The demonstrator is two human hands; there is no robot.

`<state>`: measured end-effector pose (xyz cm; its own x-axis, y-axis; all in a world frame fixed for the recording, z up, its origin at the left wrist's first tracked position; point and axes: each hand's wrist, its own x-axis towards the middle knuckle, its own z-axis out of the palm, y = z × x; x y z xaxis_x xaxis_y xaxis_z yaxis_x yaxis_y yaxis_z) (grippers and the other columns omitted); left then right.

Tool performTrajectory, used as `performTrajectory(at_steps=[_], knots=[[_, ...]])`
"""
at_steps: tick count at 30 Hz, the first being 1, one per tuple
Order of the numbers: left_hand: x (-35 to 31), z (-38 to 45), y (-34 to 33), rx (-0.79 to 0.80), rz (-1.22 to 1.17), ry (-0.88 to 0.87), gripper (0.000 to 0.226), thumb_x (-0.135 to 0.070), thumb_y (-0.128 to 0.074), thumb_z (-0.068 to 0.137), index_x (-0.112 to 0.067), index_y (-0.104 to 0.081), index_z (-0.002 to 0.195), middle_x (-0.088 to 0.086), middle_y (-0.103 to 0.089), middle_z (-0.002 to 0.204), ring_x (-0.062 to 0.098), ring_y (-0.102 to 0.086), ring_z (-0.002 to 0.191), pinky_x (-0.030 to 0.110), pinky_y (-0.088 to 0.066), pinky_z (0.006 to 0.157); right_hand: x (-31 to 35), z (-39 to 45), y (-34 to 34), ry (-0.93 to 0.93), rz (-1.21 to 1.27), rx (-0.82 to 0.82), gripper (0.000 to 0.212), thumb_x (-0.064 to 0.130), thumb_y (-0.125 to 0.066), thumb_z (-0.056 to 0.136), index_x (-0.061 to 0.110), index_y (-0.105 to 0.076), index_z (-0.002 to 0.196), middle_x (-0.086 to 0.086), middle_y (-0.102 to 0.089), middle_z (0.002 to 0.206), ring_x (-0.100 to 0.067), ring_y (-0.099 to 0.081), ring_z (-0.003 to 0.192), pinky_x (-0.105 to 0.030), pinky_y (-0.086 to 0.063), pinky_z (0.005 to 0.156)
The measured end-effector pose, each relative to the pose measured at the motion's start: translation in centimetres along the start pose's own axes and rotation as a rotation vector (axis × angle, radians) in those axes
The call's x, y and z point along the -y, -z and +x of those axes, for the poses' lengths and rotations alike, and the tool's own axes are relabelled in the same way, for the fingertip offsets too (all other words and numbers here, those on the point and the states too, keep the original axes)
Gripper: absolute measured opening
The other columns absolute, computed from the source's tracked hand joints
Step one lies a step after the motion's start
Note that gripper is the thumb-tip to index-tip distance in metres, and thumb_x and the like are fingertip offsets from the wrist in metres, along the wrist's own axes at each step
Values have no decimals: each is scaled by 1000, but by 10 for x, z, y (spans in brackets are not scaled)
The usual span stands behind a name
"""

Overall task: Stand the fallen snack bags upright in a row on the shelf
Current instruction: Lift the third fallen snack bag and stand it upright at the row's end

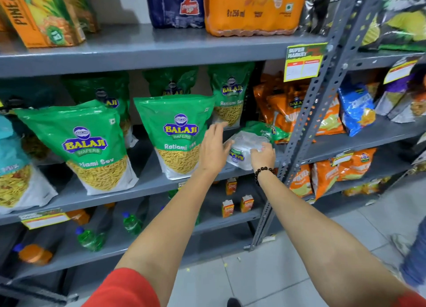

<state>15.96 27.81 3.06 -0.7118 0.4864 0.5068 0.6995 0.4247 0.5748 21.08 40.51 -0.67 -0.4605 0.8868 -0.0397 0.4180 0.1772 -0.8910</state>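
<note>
A green Balaji snack bag (247, 143) lies fallen on its side at the right end of the grey middle shelf (147, 184), its white bottom facing me. My right hand (262, 155) grips the bag's near edge. My left hand (214, 145) hovers open just left of it, fingers spread, beside an upright green bag (176, 134). Another upright green bag (76, 143) stands further left, and a third (230, 94) stands behind at the back.
A perforated grey upright post (306, 122) stands right of the fallen bag. Orange snack bags (285, 104) fill the neighbouring shelf. Juice cartons (41, 14) and drink packs (251, 7) sit on the shelf above; bottles (131, 223) lie below. A teal bag (11, 159) stands at far left.
</note>
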Motion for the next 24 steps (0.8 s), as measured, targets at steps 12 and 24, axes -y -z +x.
performTrajectory(at_steps=[12, 24], knots=[[9, 109, -91, 528, -5, 387, 62, -27, -58, 92, -9, -31, 144, 17, -41, 146, 34, -49, 125, 36, -45, 96, 3, 116, 8, -219, -223, 393, 41, 28, -50, 91, 4, -47, 125, -8, -52, 81, -23, -46, 67, -28, -37, 57], [43, 136, -138, 724, 7, 621, 53, -44, -54, 90, -4, -50, 123, 11, -57, 106, 24, -57, 88, 27, -39, 65, -23, 185, -29, -223, -502, 561, 56, 40, -38, 94, 4, -39, 137, -17, -46, 143, -30, -45, 131, -36, -36, 111]])
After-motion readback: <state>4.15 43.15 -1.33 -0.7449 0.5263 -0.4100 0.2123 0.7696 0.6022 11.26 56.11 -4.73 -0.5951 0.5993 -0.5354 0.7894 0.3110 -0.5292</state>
